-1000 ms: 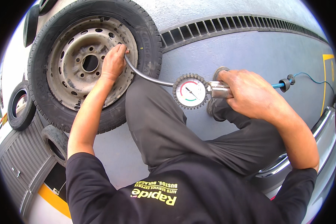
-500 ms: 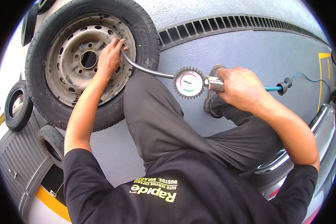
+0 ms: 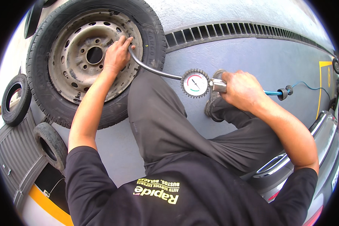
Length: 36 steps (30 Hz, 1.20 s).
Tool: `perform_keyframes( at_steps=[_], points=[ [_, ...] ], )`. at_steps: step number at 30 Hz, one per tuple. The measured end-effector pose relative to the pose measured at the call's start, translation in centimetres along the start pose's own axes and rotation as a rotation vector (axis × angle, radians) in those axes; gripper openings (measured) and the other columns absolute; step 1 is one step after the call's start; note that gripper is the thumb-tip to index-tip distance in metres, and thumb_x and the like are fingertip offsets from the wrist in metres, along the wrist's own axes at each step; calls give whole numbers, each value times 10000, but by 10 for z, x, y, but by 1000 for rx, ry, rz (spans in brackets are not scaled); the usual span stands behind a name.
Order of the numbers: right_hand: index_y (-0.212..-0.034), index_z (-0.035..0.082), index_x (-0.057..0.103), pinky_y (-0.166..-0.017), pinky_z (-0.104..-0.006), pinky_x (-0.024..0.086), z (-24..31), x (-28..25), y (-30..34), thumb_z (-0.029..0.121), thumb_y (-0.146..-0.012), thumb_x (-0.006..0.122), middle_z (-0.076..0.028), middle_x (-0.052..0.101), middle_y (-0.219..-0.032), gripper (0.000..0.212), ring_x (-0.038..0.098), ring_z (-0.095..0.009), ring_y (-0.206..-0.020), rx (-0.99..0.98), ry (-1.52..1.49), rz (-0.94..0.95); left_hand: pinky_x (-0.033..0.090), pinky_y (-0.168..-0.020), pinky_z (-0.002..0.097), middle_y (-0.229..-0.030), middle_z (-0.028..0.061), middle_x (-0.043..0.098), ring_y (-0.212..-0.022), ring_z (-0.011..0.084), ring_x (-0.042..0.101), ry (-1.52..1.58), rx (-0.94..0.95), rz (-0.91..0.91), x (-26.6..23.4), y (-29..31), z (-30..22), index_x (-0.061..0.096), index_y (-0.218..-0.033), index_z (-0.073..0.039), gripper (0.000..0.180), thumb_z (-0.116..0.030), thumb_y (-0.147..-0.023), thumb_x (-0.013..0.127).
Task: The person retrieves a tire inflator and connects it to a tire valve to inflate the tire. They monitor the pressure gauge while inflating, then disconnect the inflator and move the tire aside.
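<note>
My right hand (image 3: 243, 91) is closed around the metal body of a tire inflator, its fingers mostly hidden from above. On the inflator sits a round pressure gauge (image 3: 195, 83) with a white dial and a ribbed black guard. A dark hose (image 3: 154, 70) curves from it to my left hand (image 3: 118, 55), whose fingers pinch the hose end against the wheel rim (image 3: 62, 84). The hand hides the valve and the tip of the hose. That rusty, beige steel rim carries a large black tire (image 3: 154, 45); the wheel lies beside my knee.
A blue air line (image 3: 273, 93) trails from the inflator across the grey floor to the right. Beyond runs a drain grate (image 3: 214, 31). Two loose tires, one upright (image 3: 16, 100) and one nearer (image 3: 51, 145), stand at left. A car's bumper (image 3: 269, 167) is close at right.
The gauge needle stands at a different angle, tilted more steeply. Both hands keep their grips, and the wheel and inflator appear shifted slightly right in the view.
</note>
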State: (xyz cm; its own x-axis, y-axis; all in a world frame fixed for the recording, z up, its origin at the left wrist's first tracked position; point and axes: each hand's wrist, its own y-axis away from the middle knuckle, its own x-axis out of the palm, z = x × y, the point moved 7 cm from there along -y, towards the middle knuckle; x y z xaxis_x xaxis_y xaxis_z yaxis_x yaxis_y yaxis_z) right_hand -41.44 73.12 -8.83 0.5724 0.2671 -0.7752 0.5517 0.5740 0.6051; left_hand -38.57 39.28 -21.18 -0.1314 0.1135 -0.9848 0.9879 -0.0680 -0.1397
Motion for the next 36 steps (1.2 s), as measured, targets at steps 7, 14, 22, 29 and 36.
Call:
perform_keyframes(
  at_steps=[7, 14, 22, 29, 36],
  points=[
    [-859, -4, 660, -736, -491, 548, -1, 3, -3, 210, -808, 649, -223, 686, -788, 220, 686, -395, -790, -16, -14, -25, 516, -807, 420, -1039, 100, 589, -921, 298, 633, 4, 0, -14, -2, 1, 0, 624, -1208, -81, 328, -249, -928, 600],
    [-864, -4, 672, -730, -495, 552, -1, 6, -4, 204, -808, 642, -239, 688, -795, 217, 689, -404, -773, -25, -4, -23, 515, -814, 422, -1049, 103, 594, -927, 299, 633, 4, -1, -30, -2, 1, 0, 632, -1199, -84, 322, -248, -924, 605],
    [-893, 1, 683, -760, -482, 566, -2, 5, -6, 210, -823, 628, -237, 697, -824, 228, 701, -395, -808, -1, 19, -8, 520, -821, 417, -1031, 91, 588, -931, 288, 636, 8, -30, -3, -4, -1, -1, 627, -1198, -103, 314, -263, -929, 605],
    [-879, 8, 677, -763, -491, 549, -6, 3, -7, 225, -813, 653, -239, 687, -772, 228, 688, -405, -794, 15, 26, -15, 510, -895, 449, -1226, 163, 545, -1055, 354, 608, 8, -93, 193, 2, 4, 6, 460, -1433, -107, 564, -184, -900, 627],
    [-887, -15, 695, -797, -478, 557, -11, 1, -10, 186, -809, 596, -246, 701, -850, 238, 695, -408, -838, 15, 8, 9, 503, -879, 413, -1055, 216, 647, -1009, 316, 647, 337, -517, 165, -96, 21, -35, 616, -1215, 5, 334, -114, -912, 537]
  ],
)
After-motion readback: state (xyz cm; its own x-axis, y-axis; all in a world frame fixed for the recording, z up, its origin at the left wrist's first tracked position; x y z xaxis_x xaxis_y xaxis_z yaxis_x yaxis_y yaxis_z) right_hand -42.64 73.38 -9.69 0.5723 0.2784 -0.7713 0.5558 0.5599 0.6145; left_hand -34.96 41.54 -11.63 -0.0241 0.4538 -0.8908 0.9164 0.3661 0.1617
